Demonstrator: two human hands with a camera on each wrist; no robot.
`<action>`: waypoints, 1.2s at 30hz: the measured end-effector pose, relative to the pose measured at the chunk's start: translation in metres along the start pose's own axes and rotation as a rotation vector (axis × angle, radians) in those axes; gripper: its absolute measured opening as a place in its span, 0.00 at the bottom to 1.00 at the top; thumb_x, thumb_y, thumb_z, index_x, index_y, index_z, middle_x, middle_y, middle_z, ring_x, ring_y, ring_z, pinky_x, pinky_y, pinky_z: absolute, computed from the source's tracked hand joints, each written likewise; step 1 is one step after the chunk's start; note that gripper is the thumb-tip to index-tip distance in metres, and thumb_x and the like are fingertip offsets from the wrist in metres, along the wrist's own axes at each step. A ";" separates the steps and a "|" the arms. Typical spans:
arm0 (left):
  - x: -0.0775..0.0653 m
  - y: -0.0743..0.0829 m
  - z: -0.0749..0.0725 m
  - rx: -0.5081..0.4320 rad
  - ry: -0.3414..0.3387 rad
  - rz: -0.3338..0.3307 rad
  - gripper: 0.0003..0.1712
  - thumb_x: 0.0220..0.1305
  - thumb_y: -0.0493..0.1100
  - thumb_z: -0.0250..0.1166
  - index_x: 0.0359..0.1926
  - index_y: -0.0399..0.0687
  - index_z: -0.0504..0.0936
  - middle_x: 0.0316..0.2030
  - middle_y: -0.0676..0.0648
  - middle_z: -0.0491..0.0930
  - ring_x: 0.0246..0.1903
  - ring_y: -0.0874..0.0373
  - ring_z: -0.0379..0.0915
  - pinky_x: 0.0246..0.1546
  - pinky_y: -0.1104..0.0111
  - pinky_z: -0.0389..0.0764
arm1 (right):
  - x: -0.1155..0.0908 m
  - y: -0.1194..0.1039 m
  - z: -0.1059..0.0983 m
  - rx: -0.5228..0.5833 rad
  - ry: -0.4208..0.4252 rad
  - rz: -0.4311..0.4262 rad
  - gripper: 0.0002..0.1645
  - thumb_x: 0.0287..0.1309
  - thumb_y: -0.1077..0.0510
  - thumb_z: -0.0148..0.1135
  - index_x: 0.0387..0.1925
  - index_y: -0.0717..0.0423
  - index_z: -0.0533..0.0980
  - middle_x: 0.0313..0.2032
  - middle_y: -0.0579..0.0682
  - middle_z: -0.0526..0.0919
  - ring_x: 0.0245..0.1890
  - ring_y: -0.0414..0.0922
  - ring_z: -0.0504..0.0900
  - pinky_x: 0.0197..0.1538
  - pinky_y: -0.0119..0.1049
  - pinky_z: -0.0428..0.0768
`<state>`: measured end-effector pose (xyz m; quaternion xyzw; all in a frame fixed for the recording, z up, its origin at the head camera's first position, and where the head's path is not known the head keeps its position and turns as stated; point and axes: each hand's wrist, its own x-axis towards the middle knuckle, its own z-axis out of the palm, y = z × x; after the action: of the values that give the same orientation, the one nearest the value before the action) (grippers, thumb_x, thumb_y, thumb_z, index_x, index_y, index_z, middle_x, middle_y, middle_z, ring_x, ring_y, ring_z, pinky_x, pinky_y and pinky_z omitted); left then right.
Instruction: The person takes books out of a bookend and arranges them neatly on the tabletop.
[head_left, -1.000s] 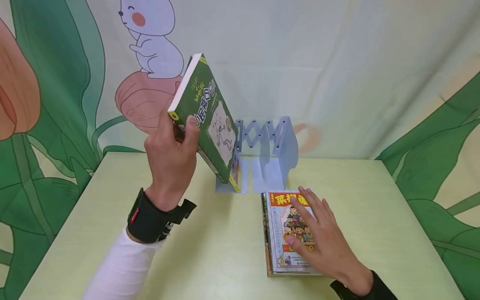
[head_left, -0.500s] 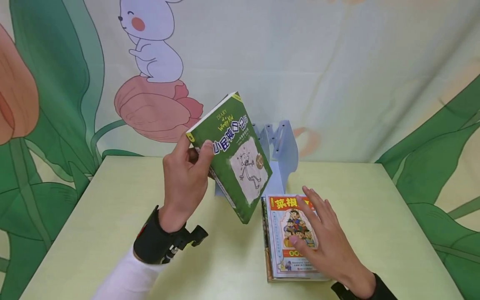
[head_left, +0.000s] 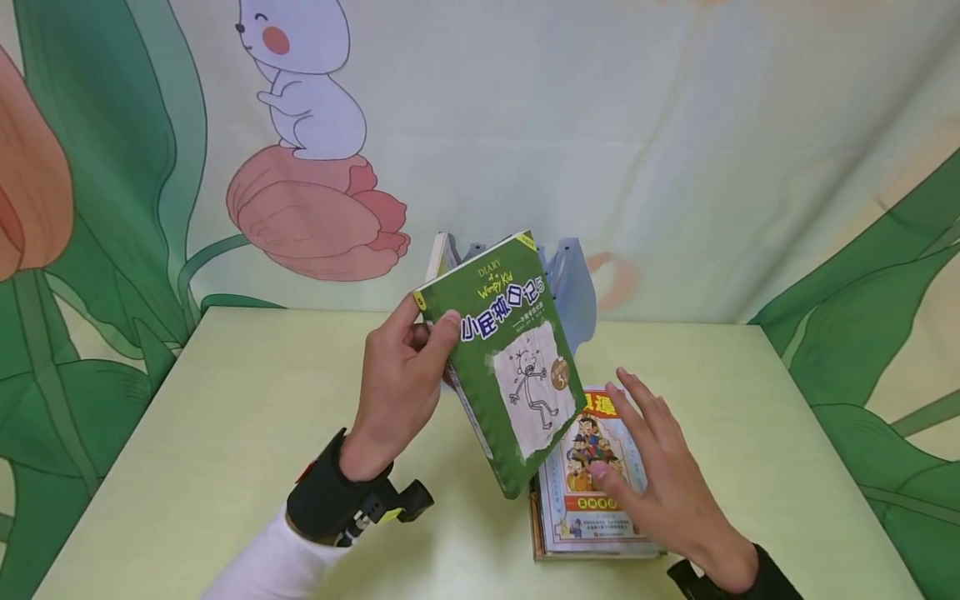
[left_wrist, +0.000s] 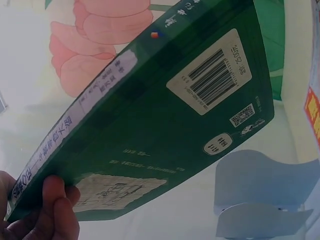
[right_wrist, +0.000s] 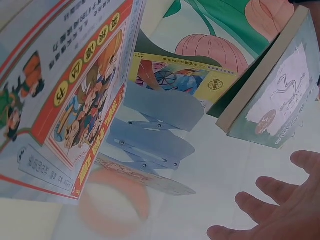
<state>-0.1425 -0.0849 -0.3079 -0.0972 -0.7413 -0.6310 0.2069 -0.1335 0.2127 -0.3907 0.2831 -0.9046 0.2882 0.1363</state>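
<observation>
My left hand grips a green comic diary book by its spine side, thumb on the front cover and fingers behind. In the left wrist view the book's back cover shows a barcode label. The tilted book is held in the air, its lower right corner overlapping the view of a stack of books. The top book there has a red-and-yellow title. Over the right side of that stack is my right hand, fingers spread and holding nothing; whether it touches the stack I cannot tell.
Behind the green book stands a blue folding bookend, partly hidden. A yellow-edged book stands in it, seen in the right wrist view. The pale table ends at a printed cloth backdrop.
My left hand has drawn the green book away from the bookend, down and to the right, turning its front cover toward me. The right hand has barely shifted.
</observation>
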 end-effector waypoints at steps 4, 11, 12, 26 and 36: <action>-0.003 -0.003 0.003 -0.021 -0.037 -0.021 0.18 0.72 0.41 0.55 0.60 0.45 0.76 0.39 0.40 0.87 0.28 0.60 0.84 0.22 0.68 0.79 | 0.000 0.000 -0.001 0.015 -0.002 0.015 0.50 0.57 0.50 0.64 0.77 0.41 0.51 0.78 0.46 0.48 0.76 0.55 0.50 0.74 0.62 0.46; -0.005 -0.009 0.009 -0.079 -0.094 -0.069 0.19 0.73 0.43 0.54 0.62 0.49 0.75 0.43 0.42 0.87 0.31 0.59 0.84 0.23 0.67 0.79 | 0.000 0.001 0.000 0.040 0.011 0.053 0.49 0.59 0.50 0.62 0.77 0.38 0.49 0.78 0.45 0.48 0.75 0.60 0.53 0.68 0.70 0.53; -0.006 -0.010 0.010 -0.084 -0.102 -0.078 0.19 0.73 0.43 0.54 0.62 0.49 0.75 0.43 0.42 0.87 0.31 0.59 0.84 0.23 0.68 0.78 | 0.000 0.001 0.000 0.042 0.011 0.059 0.50 0.59 0.50 0.62 0.77 0.38 0.49 0.78 0.45 0.48 0.74 0.60 0.53 0.66 0.72 0.55; -0.013 -0.017 0.020 -0.137 -0.164 -0.161 0.16 0.74 0.43 0.54 0.58 0.45 0.77 0.38 0.39 0.87 0.27 0.61 0.79 0.25 0.70 0.75 | -0.002 0.004 -0.001 0.138 0.023 0.062 0.48 0.62 0.58 0.59 0.78 0.39 0.47 0.77 0.48 0.51 0.74 0.59 0.58 0.62 0.70 0.64; -0.015 -0.018 0.026 -0.172 -0.206 -0.173 0.17 0.74 0.46 0.53 0.59 0.49 0.76 0.42 0.41 0.87 0.31 0.60 0.82 0.30 0.69 0.79 | 0.000 0.008 0.000 0.201 0.001 0.078 0.44 0.68 0.61 0.53 0.78 0.39 0.45 0.76 0.46 0.55 0.73 0.49 0.60 0.68 0.30 0.66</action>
<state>-0.1412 -0.0609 -0.3336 -0.1144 -0.7076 -0.6942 0.0657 -0.1383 0.2179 -0.3936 0.2595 -0.8815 0.3825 0.0966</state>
